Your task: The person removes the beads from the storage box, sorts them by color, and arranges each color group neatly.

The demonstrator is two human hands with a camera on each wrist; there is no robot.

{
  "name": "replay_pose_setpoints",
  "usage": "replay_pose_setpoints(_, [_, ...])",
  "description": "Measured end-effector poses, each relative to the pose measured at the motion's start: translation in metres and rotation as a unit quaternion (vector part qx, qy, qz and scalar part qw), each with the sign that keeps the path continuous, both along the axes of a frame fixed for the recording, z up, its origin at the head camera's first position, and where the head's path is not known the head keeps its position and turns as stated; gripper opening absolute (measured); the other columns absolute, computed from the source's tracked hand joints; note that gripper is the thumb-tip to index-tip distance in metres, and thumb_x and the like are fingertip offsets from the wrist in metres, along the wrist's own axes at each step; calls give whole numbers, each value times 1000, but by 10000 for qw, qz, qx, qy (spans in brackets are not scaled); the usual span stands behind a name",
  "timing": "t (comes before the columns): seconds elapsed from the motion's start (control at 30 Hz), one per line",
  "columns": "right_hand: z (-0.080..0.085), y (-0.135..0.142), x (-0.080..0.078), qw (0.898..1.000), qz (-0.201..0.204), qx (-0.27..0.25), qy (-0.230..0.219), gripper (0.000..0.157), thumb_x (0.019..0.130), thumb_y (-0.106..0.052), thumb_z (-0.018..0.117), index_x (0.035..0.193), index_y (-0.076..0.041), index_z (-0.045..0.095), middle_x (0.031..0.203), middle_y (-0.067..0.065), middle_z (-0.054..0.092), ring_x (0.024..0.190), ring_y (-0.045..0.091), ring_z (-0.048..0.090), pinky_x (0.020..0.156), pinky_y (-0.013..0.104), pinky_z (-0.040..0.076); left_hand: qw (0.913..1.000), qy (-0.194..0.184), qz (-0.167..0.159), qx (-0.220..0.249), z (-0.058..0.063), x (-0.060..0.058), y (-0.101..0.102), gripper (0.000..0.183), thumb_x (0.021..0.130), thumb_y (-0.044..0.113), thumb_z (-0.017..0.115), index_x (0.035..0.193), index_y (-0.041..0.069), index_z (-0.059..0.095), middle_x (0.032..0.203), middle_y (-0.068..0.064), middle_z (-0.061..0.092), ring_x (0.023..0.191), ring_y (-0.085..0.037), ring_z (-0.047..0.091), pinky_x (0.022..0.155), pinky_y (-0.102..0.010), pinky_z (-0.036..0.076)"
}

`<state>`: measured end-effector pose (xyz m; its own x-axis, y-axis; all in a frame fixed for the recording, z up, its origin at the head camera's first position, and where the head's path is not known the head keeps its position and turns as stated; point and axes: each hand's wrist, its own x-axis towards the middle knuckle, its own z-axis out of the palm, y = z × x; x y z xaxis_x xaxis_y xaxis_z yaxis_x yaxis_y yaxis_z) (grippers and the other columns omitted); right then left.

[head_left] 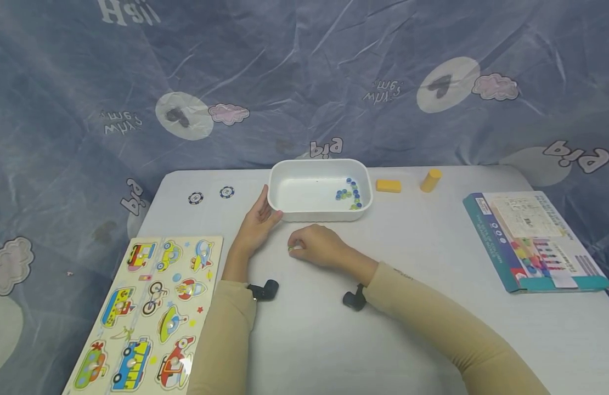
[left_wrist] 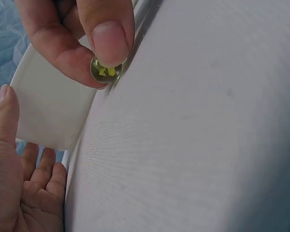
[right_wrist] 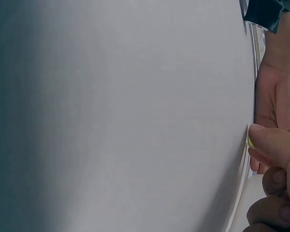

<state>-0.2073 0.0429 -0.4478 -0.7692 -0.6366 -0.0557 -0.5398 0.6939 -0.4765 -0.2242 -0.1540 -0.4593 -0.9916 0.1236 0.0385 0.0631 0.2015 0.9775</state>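
Right-hand grip: thumb and finger of the right hand clamp 1 glass bead.
Bead position: outside the white bin, near its front wall; contact with the desk cannot be told.
Left-hand grip: fingers of the left hand are extended, thumb apart from them, at the bin's near left corner.
View differences: left wrist shows the bead round and clear with yellow inside; right wrist, only a yellow edge; head, a speck. Only head shows the bin's contents.
Bin contents: more than 10 blue and green glass pieces, on the right side, too crowded for an exact count.
Beyond the bin: 2 chips left; 1 yellow block and 1 upright yellow cylinder right.
Desk sides: 1 puzzle board left, 10 vehicle pictures showing; 1 box right, its print too small to read.
Cloth writing: the backdrop carries "why me?" 2 times, upside down.
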Motion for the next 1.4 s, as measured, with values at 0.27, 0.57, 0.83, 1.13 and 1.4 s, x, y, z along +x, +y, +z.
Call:
replay_pose_setpoints(0.27, [0,-3,0,9999,88,80,89,18,85,-33,70,101,-24,71,54,-12,52,52,5,47,49,20,42,10000,18,70,38,-3,0,-1,82,90,23,65,153,23,12,158,7,18,144,-14,25,118,-25,26])
replay_pose_setpoints(0.57, [3,-4,3,9996,84,148,224,20,85,-34,69,103,-24,71,61,-14,57,58,4,50,57,21,46,9999,27,104,47,-4,0,-2,82,90,24,65,153,22,13,158,7,19,144,-14,25,118,-24,26])
replay_pose_setpoints(0.83, [32,19,3,9980,52,-487,395,25,86,-41,67,107,-28,69,58,-11,48,57,6,46,56,22,43,9998,-21,170,-69,-2,2,-3,81,90,28,65,152,28,13,158,10,18,144,-12,25,118,-24,25])
replay_pose_setpoints(1.13, [59,77,-58,9860,-901,-506,1312,25,84,-37,71,104,-22,72,64,-3,49,56,14,40,50,26,34,9998,-131,134,-49,1,1,-1,83,88,29,66,152,28,13,157,15,19,142,-3,26,117,-19,26])
replay_pose_setpoints(1.4, [52,84,-93,9881,-1014,594,988,27,82,-29,74,105,-17,73,77,0,58,73,18,50,66,29,46,9999,-78,73,-14,1,0,0,85,87,30,67,152,26,13,157,13,19,142,-5,27,117,-22,27])
